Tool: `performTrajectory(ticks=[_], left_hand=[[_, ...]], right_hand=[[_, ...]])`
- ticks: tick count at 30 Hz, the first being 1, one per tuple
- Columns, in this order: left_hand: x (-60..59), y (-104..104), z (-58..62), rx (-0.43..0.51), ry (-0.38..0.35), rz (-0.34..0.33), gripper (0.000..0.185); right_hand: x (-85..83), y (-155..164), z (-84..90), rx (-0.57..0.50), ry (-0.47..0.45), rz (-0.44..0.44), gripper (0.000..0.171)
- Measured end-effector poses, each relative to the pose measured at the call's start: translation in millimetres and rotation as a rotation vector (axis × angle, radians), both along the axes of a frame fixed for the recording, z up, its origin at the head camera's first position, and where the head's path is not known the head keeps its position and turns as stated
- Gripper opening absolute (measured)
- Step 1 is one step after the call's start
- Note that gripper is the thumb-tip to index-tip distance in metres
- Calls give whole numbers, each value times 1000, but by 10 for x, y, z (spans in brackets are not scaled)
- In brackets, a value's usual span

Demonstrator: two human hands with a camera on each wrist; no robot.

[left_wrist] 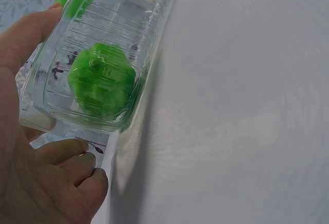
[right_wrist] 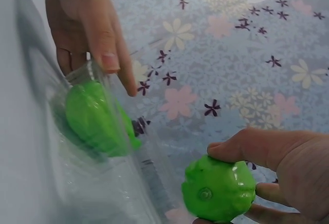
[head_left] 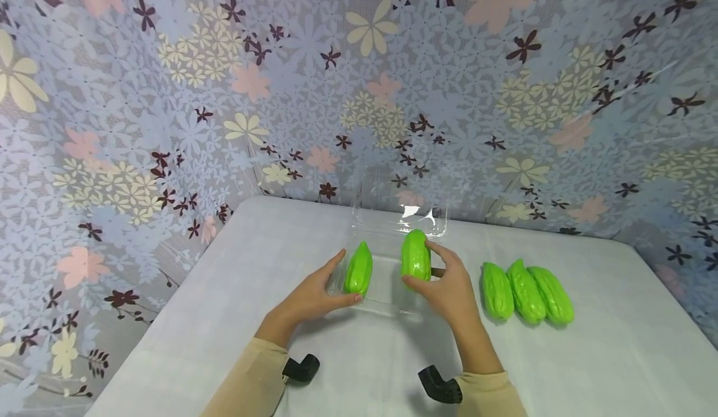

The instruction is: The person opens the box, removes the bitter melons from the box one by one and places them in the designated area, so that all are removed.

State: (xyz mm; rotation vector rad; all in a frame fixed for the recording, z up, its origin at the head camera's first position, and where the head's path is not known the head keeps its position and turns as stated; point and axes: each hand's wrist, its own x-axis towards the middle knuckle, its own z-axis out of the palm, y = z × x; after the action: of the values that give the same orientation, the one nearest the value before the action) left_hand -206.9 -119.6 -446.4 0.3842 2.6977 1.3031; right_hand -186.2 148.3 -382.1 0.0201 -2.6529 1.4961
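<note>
A clear plastic container [head_left: 387,283] with a raised lid [head_left: 440,225] stands on the white-covered table. My left hand [head_left: 313,293] grips its left end, thumb at the near rim and fingers at the far side. One green ridged gourd [head_left: 359,272], glossy with a pointed tip, lies inside at the left; the left wrist view shows it through the clear wall. Over the container's right part, my right hand [head_left: 453,285] holds another green gourd [head_left: 416,256] between thumb and fingers. In the right wrist view that gourd [right_wrist: 218,190] is apart from the container wall.
Three more green gourds [head_left: 526,292] lie side by side on the table, right of my right hand. A flower-patterned sheet [head_left: 314,93] hangs behind the table [head_left: 611,342] and along its left side. Black curved pieces [head_left: 303,368] are attached at both sleeves.
</note>
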Motion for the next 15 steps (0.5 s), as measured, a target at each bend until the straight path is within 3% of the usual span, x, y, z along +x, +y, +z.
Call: performTrajectory(ticks=[8,15], left_hand=[[-13,-6,-20,-2,-13,1,108],[-4,-4,-9,8,-13,-10,107]], right_hand=[[9,147,48,-62,-7,-10,84],[19,265,94,-55,-37,-21,85]])
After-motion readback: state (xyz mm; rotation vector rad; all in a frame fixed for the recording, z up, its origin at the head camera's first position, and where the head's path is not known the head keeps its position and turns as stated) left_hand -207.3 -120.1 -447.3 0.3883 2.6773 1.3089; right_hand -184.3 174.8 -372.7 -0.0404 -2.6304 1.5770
